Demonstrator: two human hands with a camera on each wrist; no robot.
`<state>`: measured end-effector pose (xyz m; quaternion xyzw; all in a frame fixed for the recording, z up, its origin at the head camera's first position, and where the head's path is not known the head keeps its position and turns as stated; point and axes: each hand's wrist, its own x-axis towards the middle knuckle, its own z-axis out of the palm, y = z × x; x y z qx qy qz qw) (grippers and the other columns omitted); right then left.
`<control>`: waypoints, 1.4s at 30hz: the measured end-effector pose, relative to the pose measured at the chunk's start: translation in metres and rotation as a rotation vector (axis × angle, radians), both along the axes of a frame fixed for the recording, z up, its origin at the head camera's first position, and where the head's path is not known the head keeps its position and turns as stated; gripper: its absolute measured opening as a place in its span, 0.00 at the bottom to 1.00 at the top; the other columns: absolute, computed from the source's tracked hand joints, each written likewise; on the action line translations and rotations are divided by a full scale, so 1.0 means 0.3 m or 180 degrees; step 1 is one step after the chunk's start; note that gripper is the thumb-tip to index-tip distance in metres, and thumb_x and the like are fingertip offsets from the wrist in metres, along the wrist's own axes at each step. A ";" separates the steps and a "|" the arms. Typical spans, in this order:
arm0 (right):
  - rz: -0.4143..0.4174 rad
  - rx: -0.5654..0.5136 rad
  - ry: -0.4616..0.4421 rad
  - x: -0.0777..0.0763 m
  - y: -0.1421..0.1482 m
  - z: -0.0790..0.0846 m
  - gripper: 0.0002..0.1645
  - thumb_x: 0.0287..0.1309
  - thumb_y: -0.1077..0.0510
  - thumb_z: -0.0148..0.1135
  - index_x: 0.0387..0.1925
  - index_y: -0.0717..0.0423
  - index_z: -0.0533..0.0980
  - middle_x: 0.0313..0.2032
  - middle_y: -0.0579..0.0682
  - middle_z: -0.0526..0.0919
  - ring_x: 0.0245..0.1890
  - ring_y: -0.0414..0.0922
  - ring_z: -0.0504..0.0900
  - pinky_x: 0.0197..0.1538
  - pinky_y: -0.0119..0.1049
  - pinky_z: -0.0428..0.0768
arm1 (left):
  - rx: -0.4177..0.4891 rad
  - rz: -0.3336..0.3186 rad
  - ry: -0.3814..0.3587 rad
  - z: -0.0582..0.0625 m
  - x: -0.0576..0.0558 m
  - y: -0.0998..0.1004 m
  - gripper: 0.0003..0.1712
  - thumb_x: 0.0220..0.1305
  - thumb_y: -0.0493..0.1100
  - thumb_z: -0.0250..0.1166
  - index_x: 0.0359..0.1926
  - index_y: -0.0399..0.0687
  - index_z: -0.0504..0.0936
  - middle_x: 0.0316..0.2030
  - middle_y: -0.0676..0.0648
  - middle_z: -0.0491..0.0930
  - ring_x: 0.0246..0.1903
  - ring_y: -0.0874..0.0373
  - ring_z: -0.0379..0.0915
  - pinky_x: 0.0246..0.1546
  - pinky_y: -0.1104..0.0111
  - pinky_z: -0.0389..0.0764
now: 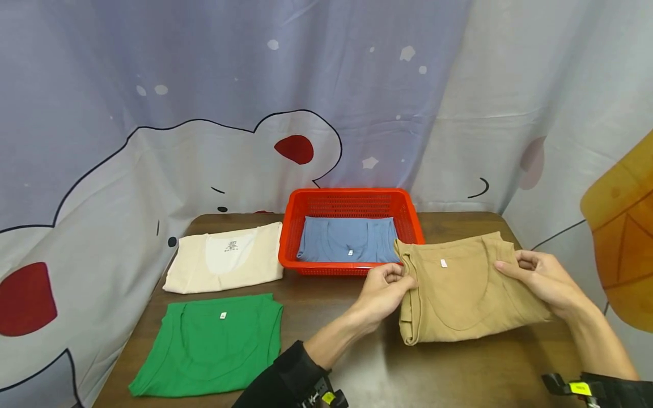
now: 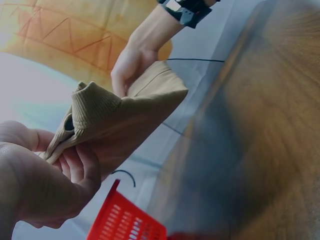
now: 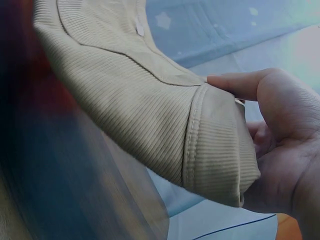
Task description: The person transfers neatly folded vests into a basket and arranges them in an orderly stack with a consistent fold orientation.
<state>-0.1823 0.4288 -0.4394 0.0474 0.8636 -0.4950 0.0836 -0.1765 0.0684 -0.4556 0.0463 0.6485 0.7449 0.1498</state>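
"Two hands are shown; how are they set?"

"By the left hand [image 1: 382, 296], one side edge of a folded tan shirt [image 1: 459, 292] is pinched between thumb and curled fingers. By the right hand [image 1: 550, 282], the opposite edge is gripped, thumb on top."

"Where is the shirt held?"

"Above the table [image 1: 331, 300], near the right front corner of a red basket [image 1: 348, 199]; whether the basket is touched cannot be told. Inside it, a folded blue shirt [image 1: 347, 235] is laid. Farther left, a cream shirt [image 1: 229, 260] and, nearer, a green shirt [image 1: 214, 345] are spread flat."

"Which step seems in hand?"

"Two-handed handling of the folded shirt, apparently. For any next move, both edges should be kept firmly pinched and level, so that the folds are not lost."
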 end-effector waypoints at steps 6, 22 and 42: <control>-0.0030 0.0091 0.0250 0.000 -0.039 0.005 0.18 0.81 0.44 0.69 0.46 0.56 0.81 0.30 0.33 0.87 0.28 0.36 0.84 0.32 0.37 0.86 | 0.0056 0.0022 0.0005 0.017 -0.029 -0.039 0.05 0.63 0.34 0.72 0.37 0.46 0.83 0.27 0.56 0.80 0.29 0.66 0.74 0.33 0.75 0.76; -0.0022 -0.0279 0.0287 -0.053 -0.162 0.041 0.21 0.81 0.44 0.69 0.47 0.59 0.79 0.37 0.32 0.90 0.35 0.35 0.89 0.38 0.36 0.90 | -0.0106 0.0195 0.0165 0.067 -0.121 -0.175 0.07 0.68 0.39 0.72 0.46 0.46 0.87 0.34 0.55 0.85 0.35 0.63 0.79 0.37 0.72 0.81; 0.0291 -0.0858 0.0147 -0.157 -0.343 0.094 0.24 0.82 0.46 0.68 0.57 0.64 0.76 0.41 0.37 0.92 0.40 0.38 0.93 0.44 0.38 0.94 | -0.0426 0.0563 0.0493 0.091 -0.205 -0.385 0.11 0.74 0.43 0.71 0.52 0.43 0.89 0.40 0.49 0.89 0.34 0.60 0.86 0.38 0.68 0.88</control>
